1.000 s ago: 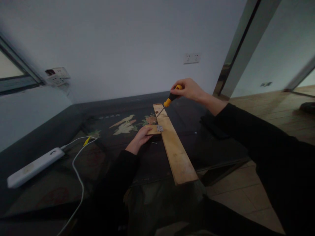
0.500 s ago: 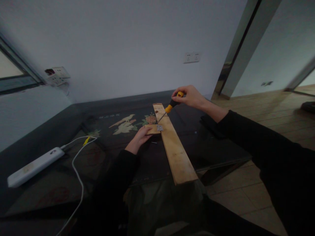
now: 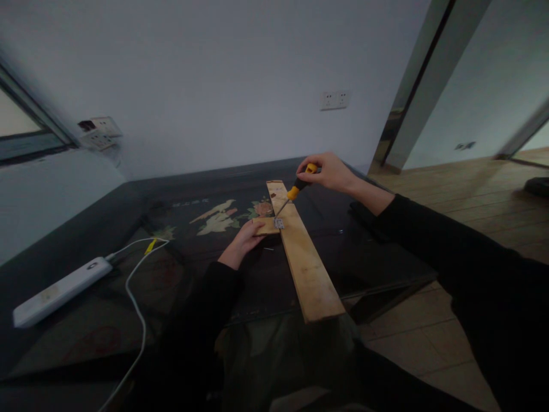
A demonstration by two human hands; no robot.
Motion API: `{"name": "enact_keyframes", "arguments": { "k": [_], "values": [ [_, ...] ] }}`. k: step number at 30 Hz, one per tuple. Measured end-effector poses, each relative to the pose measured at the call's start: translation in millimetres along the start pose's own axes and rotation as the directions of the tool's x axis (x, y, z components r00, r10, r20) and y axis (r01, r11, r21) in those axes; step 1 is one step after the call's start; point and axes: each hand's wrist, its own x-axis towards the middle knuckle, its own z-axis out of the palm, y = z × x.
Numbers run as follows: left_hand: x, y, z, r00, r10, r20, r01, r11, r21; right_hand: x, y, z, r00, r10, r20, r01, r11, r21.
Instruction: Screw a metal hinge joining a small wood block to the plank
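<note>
Long board (image 3: 311, 269): pale yellowish wood, flat, dark knot nr far end, brownish marks on face, far end stained reddish-brown. Lies on dark table (image 3: 386, 263), running away from wearer; near end juts a bit past table's front edge, far end stops short of back edge by wall (image 3: 214, 86).

Small wood pc (image 3: 266, 228), same pale tone, sits at board's L edge abt midway along. Metal hinge (image 3: 279, 223), silvery w/ holes, lies across the join btwn the two.

L hand (image 3: 247, 239): fingers gripping small wood pc from its L end, thumb on top. R hand (image 3: 329, 171): fingers closed round upper handle of screwdriver (image 3: 297, 186), yellow/black, shaft slanting down-L, tip at hinge's far edge; can't tell if it's touching.

Room: dark tabletop extends both sides of board. To R, dark flat item (image 3: 371, 223) nr table's R edge, floor beyond. To L, inlaid bird-&-flower pic (image 3: 217, 222), then white power strip (image 3: 64, 292) w/ white cable (image 3: 139, 320) looping twd wearer, well apart from wood. Thin pale sliver (image 3: 269, 249) just nearside of small wood pc.
</note>
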Motion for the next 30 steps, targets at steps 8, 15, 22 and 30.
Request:
{"name": "enact_keyframes", "arguments": {
  "k": [8, 15, 22, 30],
  "values": [
    [-1.4, 1.1, -0.8, 1.0, -0.005, -0.017, 0.005, 1.0, 0.011, -0.3, -2.9, -1.2, 0.999, -0.028, 0.04, 0.028, 0.999, -0.015],
    [-3.4, 1.0, -1.1, 0.999, -0.006, -0.037, 0.007, 1.0, 0.023, 16.9, -18.5, -11.2, 0.967, -0.116, 0.228, 0.144, 0.984, -0.109],
    [-0.4, 1.4, -10.7, 1.0, 0.008, -0.012, -0.008, 1.0, 0.006, 56.7, -54.9, -1.6, 0.889, -0.137, 0.436, 0.25, 0.944, -0.214],
    [-1.2, -0.3, -7.0, 1.0, 0.006, -0.025, -0.005, 0.999, 0.052, 64.2, -75.6, 16.8, 0.937, 0.011, 0.348, 0.113, 0.936, -0.334]
  ]
}}
